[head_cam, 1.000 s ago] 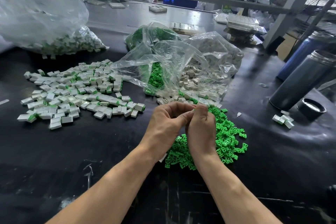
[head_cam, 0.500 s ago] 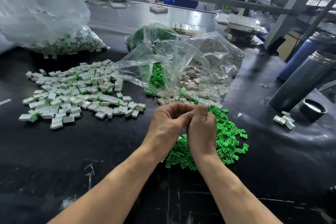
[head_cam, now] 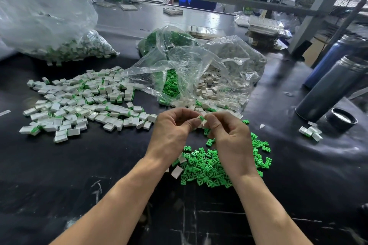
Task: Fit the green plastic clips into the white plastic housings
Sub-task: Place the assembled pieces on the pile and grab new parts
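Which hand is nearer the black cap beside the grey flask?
Right. The right hand is left of the black cap, across bare table; the left hand lies farther left, beyond the right.

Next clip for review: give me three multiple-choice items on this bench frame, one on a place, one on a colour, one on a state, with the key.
1. Where does the loose pile of green clips lie?
A. on the black table, under the hands
B. inside the steel flask
C. on the far shelf

2. What colour is the small part pinched between the two hands?
A. red
B. green and white
C. blue

3. How is the clear bag of white housings lying?
A. tied shut
B. open, with parts spilling out at its mouth
C. folded flat

Key: 1 A, the pile spreads on the table beneath the left hand and right hand. 2 B, a green tip on a white part shows at the fingertips. 3 B, its mouth gapes toward the hands and housings lie just outside it.
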`<state>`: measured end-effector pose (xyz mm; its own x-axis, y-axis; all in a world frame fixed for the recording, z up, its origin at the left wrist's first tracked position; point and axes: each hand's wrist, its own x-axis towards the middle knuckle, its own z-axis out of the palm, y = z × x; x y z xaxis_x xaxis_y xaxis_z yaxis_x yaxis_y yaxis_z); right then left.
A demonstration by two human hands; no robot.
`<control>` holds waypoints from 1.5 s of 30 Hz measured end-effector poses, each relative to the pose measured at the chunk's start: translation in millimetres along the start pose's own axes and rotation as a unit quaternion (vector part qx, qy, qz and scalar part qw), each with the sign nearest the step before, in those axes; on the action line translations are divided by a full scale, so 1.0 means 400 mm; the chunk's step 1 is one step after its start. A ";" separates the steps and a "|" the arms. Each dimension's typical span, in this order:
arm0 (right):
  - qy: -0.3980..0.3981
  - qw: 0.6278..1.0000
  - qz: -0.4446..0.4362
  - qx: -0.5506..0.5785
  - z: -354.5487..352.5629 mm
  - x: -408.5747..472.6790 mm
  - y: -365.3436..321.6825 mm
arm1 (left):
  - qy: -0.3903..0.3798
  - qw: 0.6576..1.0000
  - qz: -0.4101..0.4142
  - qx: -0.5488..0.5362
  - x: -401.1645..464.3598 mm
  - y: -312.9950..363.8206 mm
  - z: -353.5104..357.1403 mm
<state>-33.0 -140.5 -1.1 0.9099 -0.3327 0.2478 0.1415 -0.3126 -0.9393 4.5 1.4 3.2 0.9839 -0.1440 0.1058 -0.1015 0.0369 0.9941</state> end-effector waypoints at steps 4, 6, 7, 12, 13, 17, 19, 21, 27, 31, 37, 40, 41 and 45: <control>-0.015 0.999 -0.007 -0.030 0.001 -0.001 0.007 | -0.003 1.000 0.012 0.004 -0.004 0.002 0.000; -0.017 0.999 -0.003 -0.032 0.002 0.000 0.008 | -0.008 1.000 0.016 0.007 -0.006 0.003 0.001; -0.018 0.999 -0.001 -0.033 0.001 0.001 0.008 | -0.010 1.000 0.020 0.009 -0.007 0.002 0.003; -0.014 0.999 0.026 -0.034 0.003 0.007 0.009 | -0.022 0.999 0.029 0.021 -0.004 0.000 0.001; -0.012 0.999 0.031 -0.032 0.003 0.008 0.010 | -0.023 0.999 0.031 0.024 -0.003 -0.001 0.000; -0.005 0.999 0.048 -0.022 0.003 0.010 0.017 | -0.038 0.994 0.048 0.089 -0.005 -0.006 -0.004; -0.013 0.999 0.047 -0.019 0.005 0.008 0.021 | -0.046 0.983 0.074 0.164 -0.006 -0.008 -0.010; -0.026 0.999 0.045 -0.017 0.006 0.006 0.024 | -0.040 0.966 0.103 0.235 -0.008 -0.007 -0.013; -0.038 0.993 0.019 -0.109 -0.002 0.000 0.028 | 0.008 0.913 0.083 0.399 -0.003 -0.008 -0.031; -0.042 0.980 0.007 -0.192 -0.007 -0.004 0.024 | 0.085 0.852 0.069 0.511 0.019 -0.012 -0.067; -0.087 0.964 -0.008 -0.251 -0.008 -0.010 0.015 | 0.154 0.787 0.022 0.598 0.038 -0.005 -0.118; -0.128 0.953 -0.022 -0.272 -0.005 -0.014 0.013 | 0.155 0.784 0.017 0.601 0.040 -0.007 -0.122; -0.141 0.949 -0.027 -0.281 -0.004 -0.015 0.013 | 0.149 0.788 0.025 0.597 0.041 -0.008 -0.119; -0.171 0.936 -0.034 -0.307 0.007 -0.016 0.014 | 0.075 0.858 -0.007 0.509 0.033 0.003 -0.103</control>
<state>-37.1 -137.5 -8.6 0.9933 -0.0227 0.1131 0.0481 -0.8100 -0.5845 23.4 40.3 4.9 0.9863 -0.0065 0.1648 -0.0905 -0.8566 0.5080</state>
